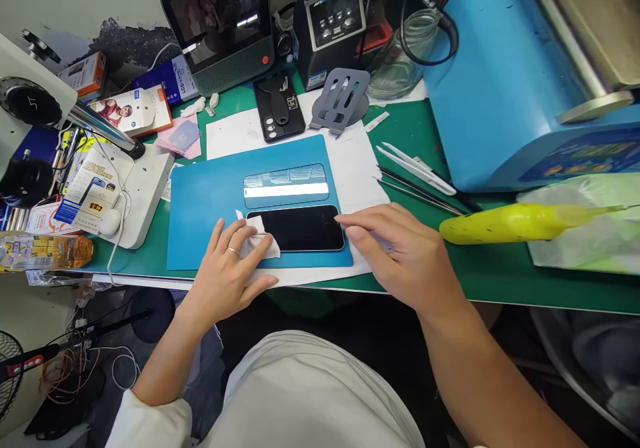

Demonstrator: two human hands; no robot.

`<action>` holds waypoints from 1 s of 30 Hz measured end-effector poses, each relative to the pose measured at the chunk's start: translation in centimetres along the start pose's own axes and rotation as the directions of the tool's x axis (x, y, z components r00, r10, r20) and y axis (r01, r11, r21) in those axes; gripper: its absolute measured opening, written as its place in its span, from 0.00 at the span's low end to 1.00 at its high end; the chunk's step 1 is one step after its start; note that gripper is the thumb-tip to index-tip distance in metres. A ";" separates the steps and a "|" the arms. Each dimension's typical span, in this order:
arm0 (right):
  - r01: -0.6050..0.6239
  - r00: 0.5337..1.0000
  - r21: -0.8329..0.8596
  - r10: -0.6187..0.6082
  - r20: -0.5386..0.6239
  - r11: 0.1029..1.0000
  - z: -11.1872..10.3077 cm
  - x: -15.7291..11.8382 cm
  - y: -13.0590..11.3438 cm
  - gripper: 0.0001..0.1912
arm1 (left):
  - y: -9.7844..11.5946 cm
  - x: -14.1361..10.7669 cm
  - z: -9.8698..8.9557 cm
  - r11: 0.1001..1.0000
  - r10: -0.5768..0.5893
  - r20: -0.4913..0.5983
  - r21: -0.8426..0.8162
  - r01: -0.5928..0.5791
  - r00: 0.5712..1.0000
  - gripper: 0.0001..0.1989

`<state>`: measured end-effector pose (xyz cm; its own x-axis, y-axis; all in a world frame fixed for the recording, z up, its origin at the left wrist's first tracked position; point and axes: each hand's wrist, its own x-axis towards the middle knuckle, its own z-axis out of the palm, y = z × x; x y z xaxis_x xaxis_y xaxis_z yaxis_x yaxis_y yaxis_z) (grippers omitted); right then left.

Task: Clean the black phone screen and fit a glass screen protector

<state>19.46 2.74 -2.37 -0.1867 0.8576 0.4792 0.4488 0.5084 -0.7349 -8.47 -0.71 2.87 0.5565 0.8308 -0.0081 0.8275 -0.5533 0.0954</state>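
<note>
A smartphone (305, 229) with a dark screen lies face up near the front edge of a blue mat (210, 188). My left hand (227, 271) rests with fingers spread over a crumpled white tissue (270, 245), which covers the phone's left end. At the phone's upper right corner is my right hand (400, 248), thumb and index finger pinched close together. Whether anything small sits between those fingertips I cannot make out. Just behind the phone, a clear screen protector (285, 187) with a dark outline lies on the mat, reflecting light.
Behind the mat are a black phone (279, 109), a grey folding stand (343, 98) and a glass jar (405, 61). Tweezers (425, 191) lie at the right, near a yellow bottle (500, 223) with a needle tip and a large blue machine (490, 81). A white stand base (145, 195) is left.
</note>
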 end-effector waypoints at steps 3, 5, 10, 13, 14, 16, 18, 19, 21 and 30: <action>0.015 1.000 -0.011 -0.015 -0.003 1.000 0.0 0.1 0.0 0.11 | 0.3 0.9 -0.5 1.000 0.028 0.076 0.012 -0.029 0.997 0.34; 0.021 1.000 -0.017 -0.021 0.001 1.000 0.1 0.2 -0.1 0.11 | 0.5 1.5 -0.6 0.998 0.064 0.095 0.009 -0.065 0.993 0.36; 0.001 1.000 -0.013 -0.002 -0.011 1.000 0.0 0.3 -0.2 0.10 | 0.1 1.5 0.2 0.996 0.087 0.039 0.013 -0.088 0.995 0.43; -0.012 1.000 0.011 0.012 -0.016 1.000 -0.1 0.3 -0.2 0.10 | -0.7 0.5 0.5 0.997 0.074 0.058 0.028 -0.076 0.996 0.41; -0.012 1.000 0.017 0.012 -0.017 1.000 -0.2 0.2 -0.2 0.10 | -0.9 0.2 0.5 0.997 0.070 0.064 0.029 -0.072 0.995 0.40; -0.008 1.000 0.024 0.008 -0.017 1.000 -0.1 0.2 -0.2 0.10 | -1.2 -0.3 0.3 0.998 0.062 0.052 0.027 -0.064 0.997 0.37; 0.006 1.000 0.019 -0.006 -0.018 1.000 -0.1 0.2 -0.2 0.10 | -1.3 -0.5 0.1 0.999 0.045 0.014 0.026 -0.045 0.999 0.32; 0.015 1.000 0.012 -0.014 -0.018 1.000 0.0 0.2 -0.2 0.10 | -1.3 -0.4 0.0 0.999 0.038 -0.002 0.023 -0.038 0.999 0.30; 0.033 0.999 -0.008 -0.033 -0.015 0.999 0.0 0.2 -0.2 0.10 | -1.1 0.1 -0.1 0.999 0.040 -0.017 0.018 -0.039 0.999 0.29; 0.049 0.999 -0.058 -0.050 -0.008 0.997 0.0 0.4 -0.4 0.10 | 1.3 3.7 0.8 0.999 0.033 0.086 -0.017 -0.032 0.996 0.33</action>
<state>19.21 2.89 -1.86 -0.2020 0.8305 0.5191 0.4887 0.5447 -0.6815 -5.31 1.62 2.12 0.5881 0.8036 -0.0909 0.8079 -0.5785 0.1125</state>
